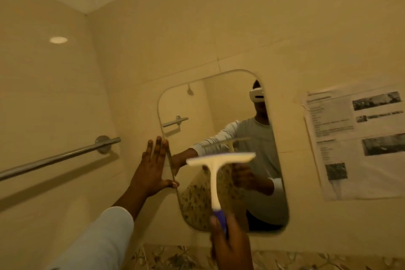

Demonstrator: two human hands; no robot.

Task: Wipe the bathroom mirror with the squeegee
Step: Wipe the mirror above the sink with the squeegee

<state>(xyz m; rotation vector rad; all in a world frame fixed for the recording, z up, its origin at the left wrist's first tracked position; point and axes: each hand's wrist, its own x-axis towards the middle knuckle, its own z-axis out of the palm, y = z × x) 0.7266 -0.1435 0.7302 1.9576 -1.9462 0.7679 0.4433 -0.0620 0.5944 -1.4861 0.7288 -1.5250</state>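
A tall mirror [197, 112] with rounded corners hangs on the tiled wall, tilted in the picture. My left hand [152, 169] lies flat against its left edge, fingers spread upward, thumb on the rim. My right hand [230, 245] grips the purple handle of a white squeegee [215, 173]. The squeegee stands upright in front of the mirror's middle, its wide blade on top; whether the blade touches the glass I cannot tell. The mirror reflects a person in a light long-sleeved shirt with a white headset, both hands and the squeegee.
A metal towel bar [59, 156] runs along the left wall, close to my left hand. A printed paper sheet [359, 142] with photos is stuck on the wall right of the mirror. Patterned floral tiles [179, 258] run below the mirror.
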